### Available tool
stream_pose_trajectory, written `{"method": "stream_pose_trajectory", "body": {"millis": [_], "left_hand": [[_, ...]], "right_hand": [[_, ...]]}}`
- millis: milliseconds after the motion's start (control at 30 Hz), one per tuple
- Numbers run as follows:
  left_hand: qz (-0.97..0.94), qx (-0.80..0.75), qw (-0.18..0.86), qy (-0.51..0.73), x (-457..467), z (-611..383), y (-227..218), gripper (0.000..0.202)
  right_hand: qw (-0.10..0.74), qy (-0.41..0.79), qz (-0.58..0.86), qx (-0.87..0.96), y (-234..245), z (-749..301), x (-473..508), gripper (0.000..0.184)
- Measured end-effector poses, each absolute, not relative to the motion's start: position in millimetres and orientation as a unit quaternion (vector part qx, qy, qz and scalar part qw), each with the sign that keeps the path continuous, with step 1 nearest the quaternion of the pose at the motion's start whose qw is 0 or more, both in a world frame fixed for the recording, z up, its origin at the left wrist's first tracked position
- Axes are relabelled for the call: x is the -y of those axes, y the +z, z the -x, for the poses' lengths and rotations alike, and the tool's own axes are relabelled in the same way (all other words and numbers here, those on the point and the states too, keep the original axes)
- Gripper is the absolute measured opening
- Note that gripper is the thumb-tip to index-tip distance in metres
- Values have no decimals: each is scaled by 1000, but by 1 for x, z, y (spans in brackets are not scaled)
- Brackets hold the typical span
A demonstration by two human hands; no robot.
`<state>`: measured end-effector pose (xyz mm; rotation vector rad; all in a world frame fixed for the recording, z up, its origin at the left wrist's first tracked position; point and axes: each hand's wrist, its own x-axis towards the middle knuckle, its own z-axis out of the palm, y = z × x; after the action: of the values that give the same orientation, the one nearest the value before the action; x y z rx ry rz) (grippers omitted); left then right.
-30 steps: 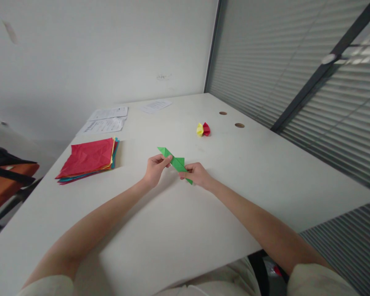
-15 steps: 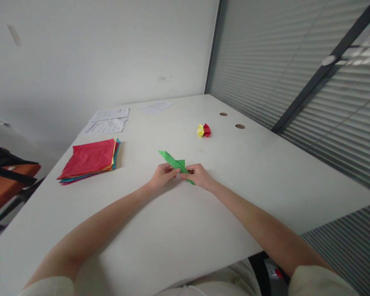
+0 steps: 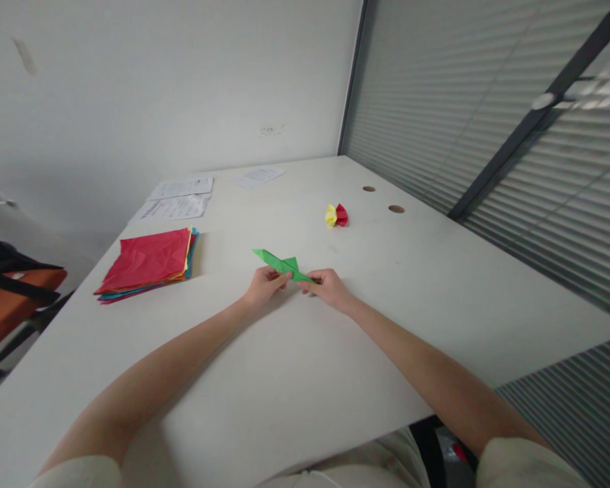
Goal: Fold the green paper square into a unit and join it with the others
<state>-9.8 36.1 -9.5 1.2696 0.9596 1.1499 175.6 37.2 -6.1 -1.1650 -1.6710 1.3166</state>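
Probably light and easily creased, the folded green paper [image 3: 286, 265] is pinched by the left hand [image 3: 264, 286] and the right hand [image 3: 330, 289], best held along its layered folds

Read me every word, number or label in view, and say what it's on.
None can be read.
Printed sheets, back left: too small and blurred.
Pale sheet, back centre: too faint.
Scribble on the wall: illegible.
Green folded paper, coloured paper stack: no text seen.

Left grip [image 3: 267, 285] and right grip [image 3: 326, 287] hold 1 folded green paper [image 3: 285, 265].
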Motion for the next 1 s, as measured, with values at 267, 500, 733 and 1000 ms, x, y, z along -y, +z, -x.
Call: {"method": "stream_pose_trajectory", "body": {"millis": [267, 500, 733, 1000], "left_hand": [[-588, -390, 555, 440, -33, 9, -11, 33], [-571, -408, 549, 454, -35, 9, -11, 34], [-566, -406, 551, 459, -36, 8, -11, 35], [-563, -418, 548, 457, -37, 8, -14, 34]], "right_hand": [[318, 503, 439, 673, -8, -177, -34, 42], [324, 506, 430, 674, -5, -177, -34, 40], [316, 498, 427, 685, -7, -178, -34, 40], [304, 490, 426, 697, -8, -176, -38, 34]]}}
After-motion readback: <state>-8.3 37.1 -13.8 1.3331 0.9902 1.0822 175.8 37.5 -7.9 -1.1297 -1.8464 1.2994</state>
